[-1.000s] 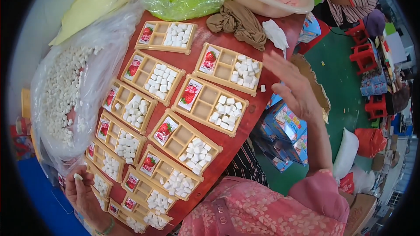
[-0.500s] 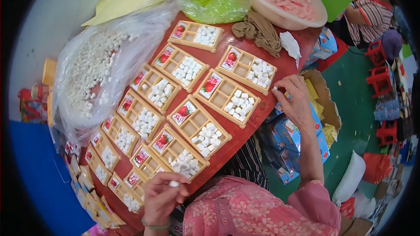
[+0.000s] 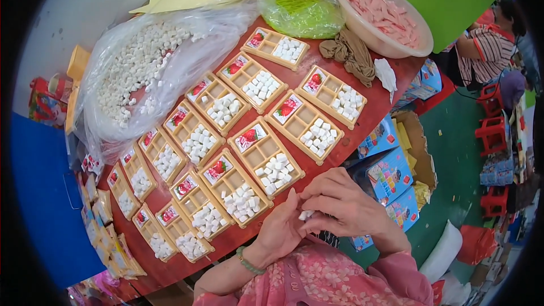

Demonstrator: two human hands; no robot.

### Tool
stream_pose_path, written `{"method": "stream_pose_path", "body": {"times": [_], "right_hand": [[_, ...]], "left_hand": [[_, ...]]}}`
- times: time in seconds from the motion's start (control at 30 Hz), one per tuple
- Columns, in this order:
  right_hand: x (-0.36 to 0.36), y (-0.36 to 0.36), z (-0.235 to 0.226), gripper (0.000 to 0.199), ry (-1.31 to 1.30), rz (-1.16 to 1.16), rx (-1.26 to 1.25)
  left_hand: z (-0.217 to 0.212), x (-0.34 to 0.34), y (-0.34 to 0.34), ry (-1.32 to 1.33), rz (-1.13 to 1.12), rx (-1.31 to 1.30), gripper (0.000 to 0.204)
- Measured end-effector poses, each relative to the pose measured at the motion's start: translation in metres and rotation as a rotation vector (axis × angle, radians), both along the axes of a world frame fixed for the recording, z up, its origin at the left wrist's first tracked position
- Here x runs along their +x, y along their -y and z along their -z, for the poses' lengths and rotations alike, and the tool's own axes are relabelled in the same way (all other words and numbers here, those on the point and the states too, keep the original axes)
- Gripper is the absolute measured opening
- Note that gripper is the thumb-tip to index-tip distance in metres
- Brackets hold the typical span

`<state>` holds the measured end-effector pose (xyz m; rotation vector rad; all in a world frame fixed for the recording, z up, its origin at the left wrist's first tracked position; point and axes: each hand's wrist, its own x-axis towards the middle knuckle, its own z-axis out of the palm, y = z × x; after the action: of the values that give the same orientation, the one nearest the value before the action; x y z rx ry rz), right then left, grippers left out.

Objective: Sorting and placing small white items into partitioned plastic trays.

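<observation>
White candy cubes [image 3: 306, 214]: a few sit pinched between both hands, brought together at the near edge of the bench [image 3: 374, 114]. Left hand [image 3: 279, 228] cups from below, palm up; right hand [image 3: 340, 203] closes over it, fingertips on the cubes. Held low and close to the body, apparently so the pieces can be sorted or counted in the palm; exact count not readable.

Just beyond the hands: compartmented tan trays [image 3: 266, 156] in slanted rows across the red bench, packed edge to edge, so each is within reach. Every tray has a red strawberry card [image 3: 250, 136] in one cell and a heap of white cubes in another; remaining cells look empty.

Left of the rows: large clear plastic bag [image 3: 141, 73], open, loose white cubes inside, serving as bulk stock.

Far edge: brown cloth [image 3: 348, 52], green bag [image 3: 297, 11], cream bowl [image 3: 422, 37] of pink pieces.
</observation>
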<state>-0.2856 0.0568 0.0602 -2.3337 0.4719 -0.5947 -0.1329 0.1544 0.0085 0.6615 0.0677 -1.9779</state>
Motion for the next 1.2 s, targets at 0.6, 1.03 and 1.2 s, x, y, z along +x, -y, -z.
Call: {"method": "stream_pose_path", "body": {"times": [0.6,1.03,1.2], "right_hand": [[0.112,0.226,0.062,0.070,-0.485,0.264,-0.479],[0.101,0.221,0.042,0.079,-0.521,0.287,-0.296],[0.038,0.196,-0.001,0.060,-0.150,0.183,0.120]], "left_hand": [[0.016,0.035,-0.009,-0.003,0.223,-0.173,0.027],[0.020,0.021,-0.013,-0.014,0.233,-0.149,0.023],[0.017,0.018,-0.020,-0.018,0.183,-0.103,0.023]]}}
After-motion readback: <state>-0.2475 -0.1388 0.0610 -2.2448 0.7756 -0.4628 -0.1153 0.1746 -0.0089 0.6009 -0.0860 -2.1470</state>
